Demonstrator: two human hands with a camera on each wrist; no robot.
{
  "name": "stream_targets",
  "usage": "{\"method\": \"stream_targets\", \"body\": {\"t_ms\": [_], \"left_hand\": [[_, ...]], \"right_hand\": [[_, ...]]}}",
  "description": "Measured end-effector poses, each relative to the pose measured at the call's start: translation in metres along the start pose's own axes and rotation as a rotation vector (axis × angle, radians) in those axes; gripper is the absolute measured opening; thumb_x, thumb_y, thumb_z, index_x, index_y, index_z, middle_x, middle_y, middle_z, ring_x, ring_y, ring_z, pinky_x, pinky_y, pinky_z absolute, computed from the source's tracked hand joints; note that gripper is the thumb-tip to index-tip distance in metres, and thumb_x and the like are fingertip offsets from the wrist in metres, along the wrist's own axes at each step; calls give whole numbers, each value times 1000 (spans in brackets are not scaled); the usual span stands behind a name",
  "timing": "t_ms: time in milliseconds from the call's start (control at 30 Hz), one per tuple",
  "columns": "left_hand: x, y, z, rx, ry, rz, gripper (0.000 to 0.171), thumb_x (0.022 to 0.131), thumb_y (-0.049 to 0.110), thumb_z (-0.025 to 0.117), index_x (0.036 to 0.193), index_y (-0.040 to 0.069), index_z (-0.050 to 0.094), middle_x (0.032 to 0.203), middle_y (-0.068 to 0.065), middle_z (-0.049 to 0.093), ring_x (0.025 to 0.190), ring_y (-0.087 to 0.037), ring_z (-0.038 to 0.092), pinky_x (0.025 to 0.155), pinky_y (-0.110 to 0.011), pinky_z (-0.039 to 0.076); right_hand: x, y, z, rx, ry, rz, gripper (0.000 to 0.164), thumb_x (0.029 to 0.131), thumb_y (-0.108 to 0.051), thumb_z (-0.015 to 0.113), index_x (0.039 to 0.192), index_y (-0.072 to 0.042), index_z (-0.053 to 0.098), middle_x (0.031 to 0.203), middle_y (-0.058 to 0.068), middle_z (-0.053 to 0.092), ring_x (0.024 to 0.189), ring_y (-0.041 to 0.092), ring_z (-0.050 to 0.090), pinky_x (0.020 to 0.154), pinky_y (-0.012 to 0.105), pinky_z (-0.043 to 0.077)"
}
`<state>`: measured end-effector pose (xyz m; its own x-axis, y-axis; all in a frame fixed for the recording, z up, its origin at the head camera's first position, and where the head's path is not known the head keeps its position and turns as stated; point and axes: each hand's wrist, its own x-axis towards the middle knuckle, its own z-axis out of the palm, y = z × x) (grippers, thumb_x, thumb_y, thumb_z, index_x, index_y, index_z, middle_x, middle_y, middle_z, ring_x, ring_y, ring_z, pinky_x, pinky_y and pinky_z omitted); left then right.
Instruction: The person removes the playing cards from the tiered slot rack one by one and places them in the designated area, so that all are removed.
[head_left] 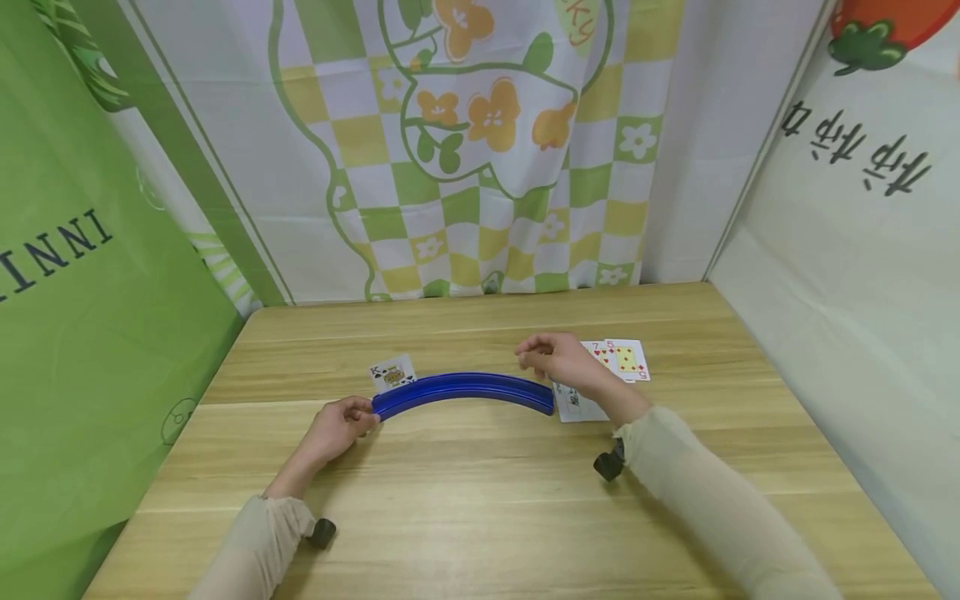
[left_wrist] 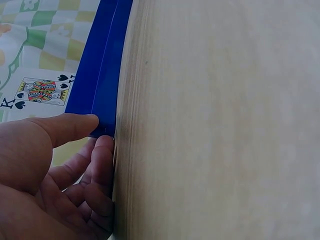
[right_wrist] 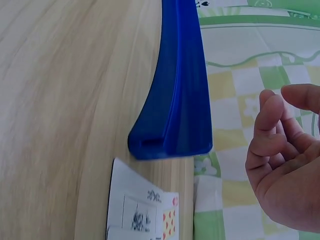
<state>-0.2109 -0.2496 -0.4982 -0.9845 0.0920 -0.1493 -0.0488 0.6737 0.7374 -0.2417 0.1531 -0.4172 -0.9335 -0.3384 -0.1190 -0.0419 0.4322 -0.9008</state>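
Observation:
A curved blue playing-card holder [head_left: 465, 385] lies across the table. Its left end is pinched by my left hand [head_left: 337, 429], the thumb [left_wrist: 80, 125] on its face and the fingertips at its end. A king of spades [head_left: 392, 375] stands in the holder near that end. My right hand [head_left: 566, 364] hovers behind the holder's right end, fingers loosely bent, with nothing between thumb and fingertips in the right wrist view. Below it, partly hidden by the wrist, lie overlapping cards: a five of diamonds [head_left: 628, 360], a red seven and a card with a black figure [head_left: 576, 407].
The wooden table [head_left: 465, 500] backs onto a checked curtain [head_left: 480, 217]. A green cloth [head_left: 90, 333] hangs at the left and a white printed one [head_left: 847, 267] at the right. Dark wrist devices [head_left: 609, 462] sit by both sleeves.

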Motion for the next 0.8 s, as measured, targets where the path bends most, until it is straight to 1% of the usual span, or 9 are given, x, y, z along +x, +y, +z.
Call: {"method": "stream_targets", "body": {"t_ms": [133,233,300,367,500,633,800], "left_hand": [[0,0,0,-3,-2,-3,33,93,20,69,119,0,64,102,-13,72,81,-15,64,67,-28,52],[0,1,0,-3,-3,-6,33,93,20,69,119,0,64,103,-14,72,81,-16,64,67,-28,52],[-1,2,0,-4,-4,-6,33,93,20,69,119,0,64,103,-14,73,81,-15,64,67,-28,52],[-1,2,0,-5,-6,-7,33,93,20,69,119,0,64,103,-13,73,81,-16,64,67,-28,52],[-1,1,-1,-8,-6,-16,33,93,20,69,119,0,64,103,-13,72,82,-16,64,68,-28,52],[1,0,0,-8,-1,-18,33,93,21,70,119,1,64,103,-13,72,81,-16,64,68,-28,52],[1,0,0,-13,-2,-14,34,93,21,70,119,0,64,103,-13,72,80,-16,64,67,-29,52]], "right_hand": [[5,-2,7,3,-3,-6,25,100,-24,59,119,-9,65,107,14,68,78,23,60,68,34,49],[10,-1,12,10,-13,-17,24,100,-24,60,118,-10,65,105,16,67,75,20,59,66,32,49],[12,-1,16,13,-21,-29,22,100,-23,61,117,-10,65,105,18,66,74,21,60,66,33,50],[14,-1,19,10,-24,-38,22,99,-22,61,117,-10,66,104,17,66,74,21,60,68,34,51],[18,-4,26,-15,-24,-44,20,98,-22,62,115,-11,66,101,10,67,76,21,62,73,35,52],[20,-10,32,-26,-24,-42,20,99,-24,62,115,-13,67,100,7,67,77,21,62,72,34,51],[24,-16,40,-24,-23,-47,18,98,-23,63,113,-15,68,101,7,68,77,23,64,72,34,52]]}}
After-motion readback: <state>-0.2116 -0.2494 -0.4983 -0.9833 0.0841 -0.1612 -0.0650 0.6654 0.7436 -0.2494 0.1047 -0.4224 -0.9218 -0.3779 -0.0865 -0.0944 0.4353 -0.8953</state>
